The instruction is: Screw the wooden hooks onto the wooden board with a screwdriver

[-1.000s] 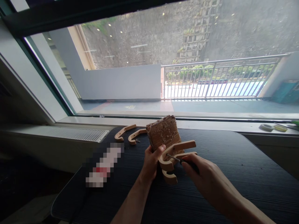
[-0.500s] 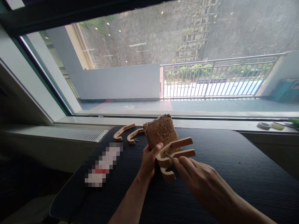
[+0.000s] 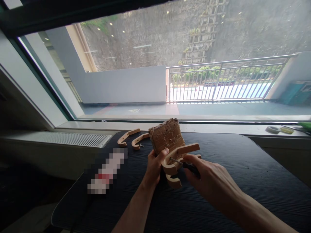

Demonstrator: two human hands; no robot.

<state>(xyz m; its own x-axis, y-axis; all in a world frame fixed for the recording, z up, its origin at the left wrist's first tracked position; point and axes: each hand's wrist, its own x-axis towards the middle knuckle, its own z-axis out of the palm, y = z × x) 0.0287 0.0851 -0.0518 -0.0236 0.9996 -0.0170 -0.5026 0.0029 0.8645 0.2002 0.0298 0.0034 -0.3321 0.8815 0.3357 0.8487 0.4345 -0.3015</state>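
Note:
My left hand is closed around the lower left side of a worn wooden block pitted with small holes, its thumb on the front face. Two pale wooden hooks, an upper hook and a lower hook, sit against the block's lower right part. My right hand grips a screwdriver by its dark handle. The thin shaft reaches left to a hole or screw inside the upper hook's curve; which of these it meets I cannot tell. Part of the lower hook is hidden behind the upper one.
On the dark table, two more wooden hooks, one at the far left and one with screws beside it, lie behind a pixelated object. Tape rolls rest on the sill below the window.
My right hand has shifted its fingers on the screwdriver, and the dark handle now shows. The block and hooks stay almost where they were.

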